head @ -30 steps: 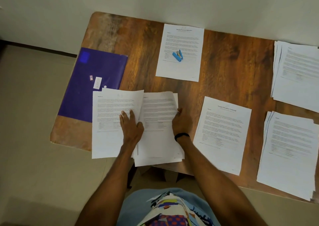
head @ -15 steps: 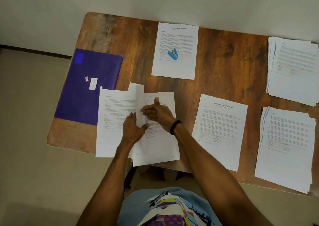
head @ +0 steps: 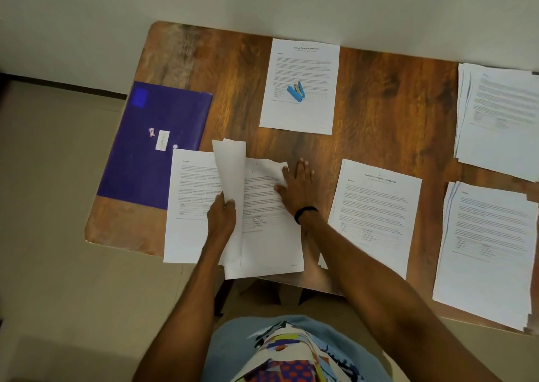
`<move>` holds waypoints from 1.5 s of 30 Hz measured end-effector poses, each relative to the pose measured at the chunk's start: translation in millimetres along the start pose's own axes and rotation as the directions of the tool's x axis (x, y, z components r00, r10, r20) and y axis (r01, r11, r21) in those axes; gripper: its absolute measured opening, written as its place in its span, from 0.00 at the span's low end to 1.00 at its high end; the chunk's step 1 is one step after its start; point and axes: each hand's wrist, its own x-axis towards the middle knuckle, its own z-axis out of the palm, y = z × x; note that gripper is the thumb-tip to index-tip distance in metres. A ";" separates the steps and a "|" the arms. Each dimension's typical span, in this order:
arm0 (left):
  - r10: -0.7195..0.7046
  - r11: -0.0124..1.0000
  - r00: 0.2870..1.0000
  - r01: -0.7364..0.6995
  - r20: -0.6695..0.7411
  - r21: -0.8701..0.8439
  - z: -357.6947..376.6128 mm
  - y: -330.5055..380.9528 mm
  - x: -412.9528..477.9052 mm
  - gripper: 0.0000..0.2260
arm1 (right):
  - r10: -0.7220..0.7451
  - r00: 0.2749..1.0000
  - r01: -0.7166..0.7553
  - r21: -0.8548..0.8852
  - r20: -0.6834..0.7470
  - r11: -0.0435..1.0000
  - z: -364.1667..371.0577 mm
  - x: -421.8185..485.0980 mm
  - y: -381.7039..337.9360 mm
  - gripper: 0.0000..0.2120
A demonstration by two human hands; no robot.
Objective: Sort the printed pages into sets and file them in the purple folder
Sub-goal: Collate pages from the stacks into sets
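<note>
A: Since half a second ago the right hand (head: 297, 187) has gone from the middle of the near pile out to its right edge, and the lifted sheet (head: 232, 177) stands higher.

B: How are the hands now?

A: The right one lies flat with fingers spread, pressing on the printed page (head: 268, 221) just right of the lifted sheet. The left hand (head: 221, 219) pinches that sheet at its lower edge, thumb on top, so the paper curls up with its blank back showing.

B: And the purple folder (head: 154, 145)?

A: Closed, flat on the bench (head: 233, 69), to the left of the lifted sheet. Another page (head: 189, 206) lies beside the sheet with its top left corner over the folder's near right corner.

B: What else is out?

A: Beyond the lifted sheet, a single page (head: 300, 87) with a blue stapler (head: 296, 92) resting on it. Right of the pressing hand, a titled page (head: 373, 215), apart from it. Farther right, two stacks: one far (head: 498, 119), one near (head: 487, 250). The near pile overhangs the bench's front edge.
</note>
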 end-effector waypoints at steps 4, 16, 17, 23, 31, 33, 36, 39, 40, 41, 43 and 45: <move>0.017 1.000 1.000 -0.017 -0.002 0.008 0.9 2.1 -0.7 0.16 | 0.142 0.987 -0.154 0.643 0.071 0.750 -12.5 -9.4 -17.2 0.28; 0.100 0.954 0.993 -0.077 -0.063 0.291 30.2 0.6 12.2 0.21 | 0.571 0.817 -0.340 0.732 -0.081 0.590 -69.1 -15.7 24.0 0.34; 0.096 0.934 0.993 -0.068 -0.063 0.352 34.1 3.0 12.6 0.23 | 0.579 0.809 -0.334 0.731 -0.102 0.595 -73.9 -16.5 29.1 0.35; 0.018 0.791 1.000 -0.026 0.018 0.611 62.1 15.6 2.0 0.35 | 0.529 0.837 -0.322 0.654 -0.141 0.684 -91.2 -18.8 61.5 0.15; -0.056 0.749 0.998 0.056 -0.022 0.660 85.3 21.1 -9.4 0.54 | 0.555 0.770 -0.293 0.598 -0.315 0.746 -106.7 -41.0 84.5 0.09; -0.054 0.734 0.998 0.070 -0.044 0.676 87.1 21.9 -8.7 0.51 | 0.614 0.653 -0.278 0.614 -0.443 0.739 -114.6 -50.4 89.1 0.10; -0.069 0.732 0.997 0.079 -0.042 0.677 85.7 26.0 -5.7 0.48 | 0.647 0.440 -0.155 0.657 -0.623 0.738 -136.2 -66.3 106.9 0.11; -0.079 0.738 0.997 0.073 -0.022 0.671 80.0 32.4 -5.2 0.50 | 0.668 0.176 -0.067 0.668 -0.723 0.741 -166.5 -85.9 136.9 0.13; -0.085 0.745 0.996 0.074 -0.016 0.663 78.1 35.0 -4.3 0.51 | 0.686 0.103 -0.056 0.685 -0.720 0.727 -177.5 -93.3 149.5 0.13; -0.082 0.759 0.997 0.072 -0.015 0.647 76.8 39.3 -4.7 0.53 | 0.717 0.058 -0.039 0.716 -0.694 0.697 -187.2 -100.2 163.7 0.12; -0.026 0.803 0.999 0.038 -0.029 0.595 76.2 50.8 -9.1 0.54 | 0.767 0.083 -0.025 0.768 -0.636 0.639 -205.0 -114.0 194.4 0.10; 0.090 0.872 0.996 -0.072 -0.015 0.484 78.7 73.9 -22.7 0.49 | 0.804 0.251 -0.038 0.824 -0.539 0.565 -217.1 -125.0 218.9 0.12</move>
